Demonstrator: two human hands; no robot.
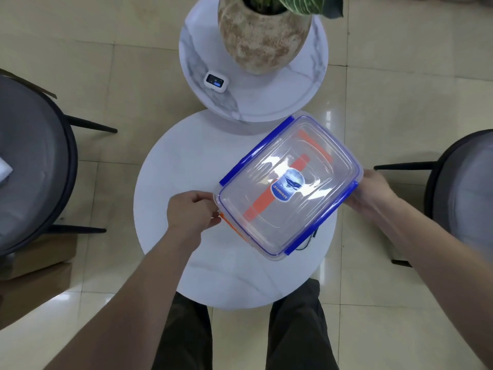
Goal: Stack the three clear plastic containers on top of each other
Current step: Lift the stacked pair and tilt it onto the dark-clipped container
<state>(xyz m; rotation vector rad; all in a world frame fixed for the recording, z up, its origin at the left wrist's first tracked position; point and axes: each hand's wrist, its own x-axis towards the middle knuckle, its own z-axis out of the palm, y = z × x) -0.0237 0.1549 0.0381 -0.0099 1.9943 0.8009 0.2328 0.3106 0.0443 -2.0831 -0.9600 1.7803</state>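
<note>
A clear plastic container with blue clips and a blue sticker on its lid lies tilted over the right half of the round white table. Under it shows a container with orange clips; its orange handle is visible through the lid. A third container is hidden or cannot be told apart. My left hand grips the blue-clip container's near-left corner. My right hand holds its right end.
A smaller marble table stands behind, with a large speckled plant pot and a small white device. Dark chairs stand at the left and right. My legs are below the table.
</note>
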